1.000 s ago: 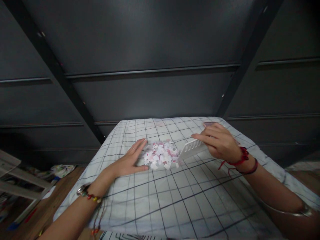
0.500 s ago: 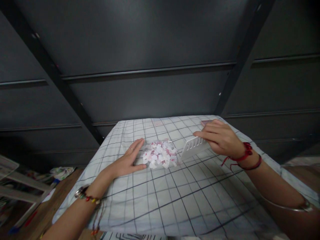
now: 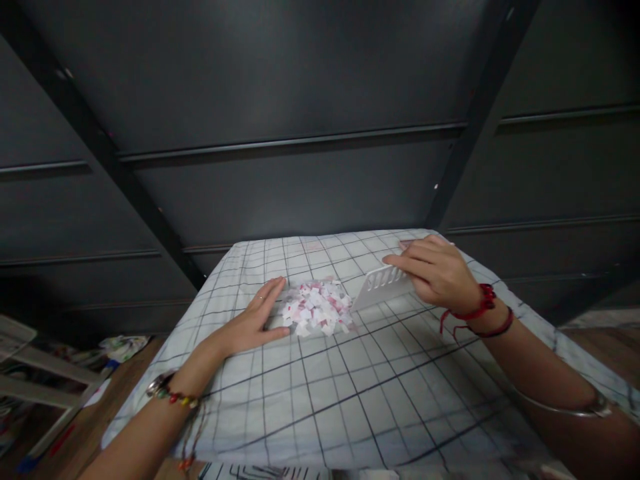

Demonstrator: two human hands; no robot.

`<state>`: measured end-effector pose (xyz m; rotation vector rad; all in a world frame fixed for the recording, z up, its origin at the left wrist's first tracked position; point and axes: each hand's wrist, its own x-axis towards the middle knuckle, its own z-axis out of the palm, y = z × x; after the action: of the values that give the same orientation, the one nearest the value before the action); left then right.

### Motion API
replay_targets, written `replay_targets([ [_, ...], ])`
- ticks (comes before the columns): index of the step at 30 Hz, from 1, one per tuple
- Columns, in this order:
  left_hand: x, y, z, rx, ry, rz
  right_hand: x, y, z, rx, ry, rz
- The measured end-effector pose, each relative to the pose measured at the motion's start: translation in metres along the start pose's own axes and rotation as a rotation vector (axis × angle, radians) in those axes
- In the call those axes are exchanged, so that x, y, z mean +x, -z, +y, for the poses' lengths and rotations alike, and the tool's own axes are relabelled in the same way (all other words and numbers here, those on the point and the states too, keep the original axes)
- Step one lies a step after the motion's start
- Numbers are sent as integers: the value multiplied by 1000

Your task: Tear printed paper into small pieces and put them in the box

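One checked cloth (image 3: 320, 397) takes up most of my feed, and on it sits the heap of paper scraps (image 3: 317, 308), white and pink. Judging by how they lie, most is done: nearly all the scraps I can make out are together in that loose heap. What is left apart looks like a thin fringe along its near right edge (too blurred for me to count).

Right of the heap, I see the right hand (image 3: 436, 272) with fingers closed around a white slotted scraper (image 3: 383, 291), tilted, its lower corner at the heap's edge. Left of the heap, the left hand (image 3: 254, 328) rests spread, thumb away from the fingers, grasping nothing; whether it touches paper I cannot tell. Smallest is a ring (image 3: 261, 297) on that hand, just left of the heap.
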<state>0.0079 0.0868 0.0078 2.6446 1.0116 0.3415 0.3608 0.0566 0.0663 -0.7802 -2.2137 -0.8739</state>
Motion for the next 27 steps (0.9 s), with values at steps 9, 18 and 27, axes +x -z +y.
replay_targets([
  [9, -1, 0, 0, -5, 8, 1, -2, 4, 4, -28, 34, -53],
  [18, -1, 0, 0, 3, 14, -8, -2, 8, 5, 63, 29, -78],
  [27, -1, 0, 1, -15, 5, 11, -1, 5, -2, 84, -4, -63],
])
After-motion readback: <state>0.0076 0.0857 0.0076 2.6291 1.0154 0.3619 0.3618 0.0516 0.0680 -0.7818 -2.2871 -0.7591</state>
